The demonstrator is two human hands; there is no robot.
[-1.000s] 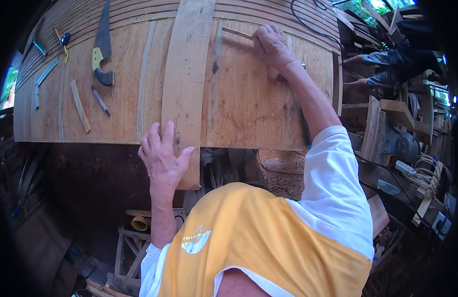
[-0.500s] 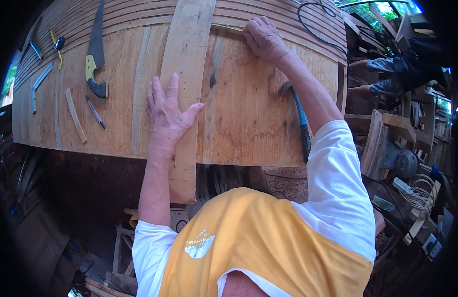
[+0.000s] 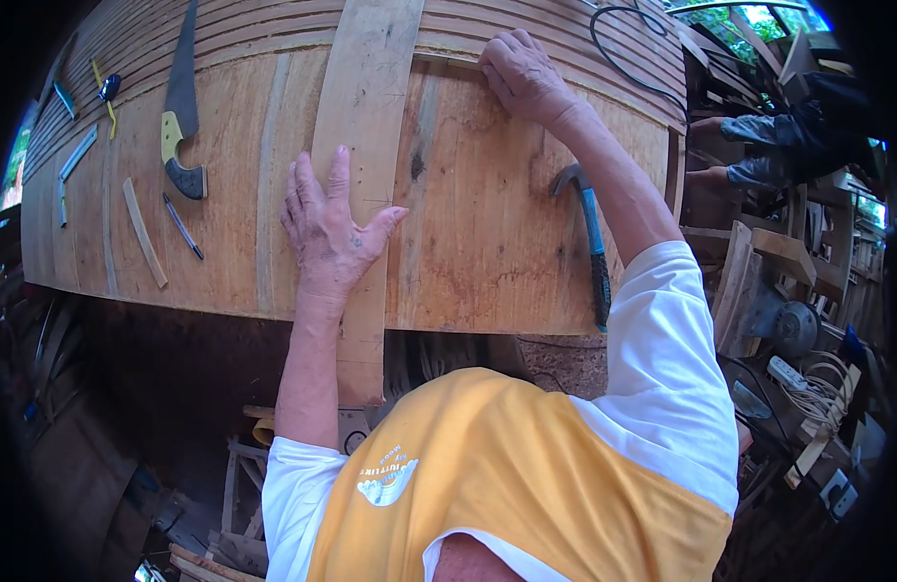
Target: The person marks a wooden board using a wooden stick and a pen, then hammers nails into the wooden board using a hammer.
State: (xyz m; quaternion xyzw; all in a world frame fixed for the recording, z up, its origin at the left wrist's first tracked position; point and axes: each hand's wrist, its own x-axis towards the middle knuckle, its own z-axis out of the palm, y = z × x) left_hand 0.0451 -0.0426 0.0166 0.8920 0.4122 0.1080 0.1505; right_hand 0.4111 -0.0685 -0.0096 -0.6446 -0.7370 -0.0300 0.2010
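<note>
A long pale wooden board (image 3: 366,116) lies across the workbench top and overhangs its near edge. My left hand (image 3: 330,228) rests flat on the board's left side, fingers spread and thumb out to the right, holding nothing. Farther right, my right hand (image 3: 526,78) is curled at the edge where the slatted wood (image 3: 526,34) meets the flat panel (image 3: 487,213). Its fingertips are hidden beneath it, and what they grip, if anything, does not show. Under my right forearm lies a hammer (image 3: 592,242) with a blue and black handle.
On the left are a handsaw (image 3: 182,107), a pen (image 3: 182,225), a thin wood strip (image 3: 145,233), a folding rule (image 3: 77,155) and a tape measure (image 3: 110,87). A dark cable (image 3: 603,48) lies at the far right. Another person's legs (image 3: 759,145) and stacked timber (image 3: 749,262) are beyond.
The view has shifted slightly, so the bench appears a little lower. Both hands keep almost the same places and poses, and the board and tools lie as before.
</note>
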